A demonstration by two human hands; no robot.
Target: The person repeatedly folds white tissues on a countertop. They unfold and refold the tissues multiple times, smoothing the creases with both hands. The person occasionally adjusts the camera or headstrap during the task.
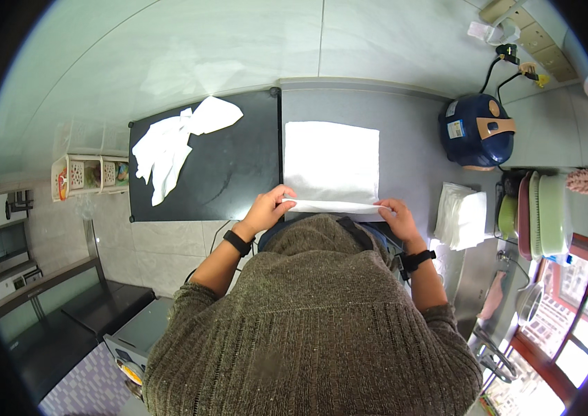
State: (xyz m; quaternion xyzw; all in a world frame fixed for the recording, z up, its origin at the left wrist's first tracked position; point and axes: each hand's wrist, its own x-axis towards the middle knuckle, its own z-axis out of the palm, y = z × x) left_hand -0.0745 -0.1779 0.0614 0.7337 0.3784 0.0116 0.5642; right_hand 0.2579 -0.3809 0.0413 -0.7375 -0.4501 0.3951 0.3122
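A white cloth (331, 161) lies spread on the grey countertop in front of me, its near edge turned up into a narrow strip. My left hand (269, 207) pinches the left end of that strip between thumb and fingers. At the right end, my right hand (398, 216) grips the same strip with thumb and fingertips. Both wrists wear black bands. To the left, crumpled white cloths (166, 148) rest on a black tabletop. Beyond my right hand, a stack of folded white cloths (460, 216) sits near the counter's front.
A dark blue rice cooker (475, 130) stands at the back right, with plugs and sockets (538, 39) above it. Green and pink basins (543, 216) are racked at the right. The black table (231, 171) adjoins the grey counter (408, 151). A white basket (91, 177) is at far left.
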